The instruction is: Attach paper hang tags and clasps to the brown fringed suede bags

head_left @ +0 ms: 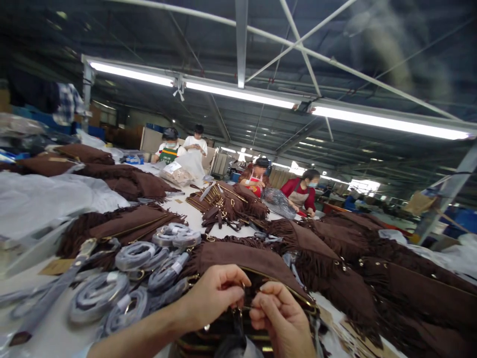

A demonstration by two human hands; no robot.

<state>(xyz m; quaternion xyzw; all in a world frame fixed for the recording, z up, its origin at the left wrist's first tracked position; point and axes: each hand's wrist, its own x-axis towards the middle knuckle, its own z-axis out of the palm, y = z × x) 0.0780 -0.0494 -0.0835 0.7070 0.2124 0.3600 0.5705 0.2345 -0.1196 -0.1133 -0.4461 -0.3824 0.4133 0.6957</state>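
My left hand (219,288) is closed in a pinch at the lower middle, fingertips on something small and dark that I cannot make out. Close beside it on the right, my right hand (281,315) also pinches, and whatever its fingers hold is too small to name. Both hands are over a brown fringed bag (246,261) with a gold zipper. Just below the fingertips hangs a small gold metal clasp (238,314) on a dark strap. Coiled straps wrapped in clear plastic (99,296) lie to the left of my left hand.
Brown fringed bags are piled at right (417,283) and left (130,221). Beyond them lies a heap of bags with gold hardware (223,201). White plastic sheeting (55,199) covers the left side. Several people stand across the table, under a long tube light (242,94).
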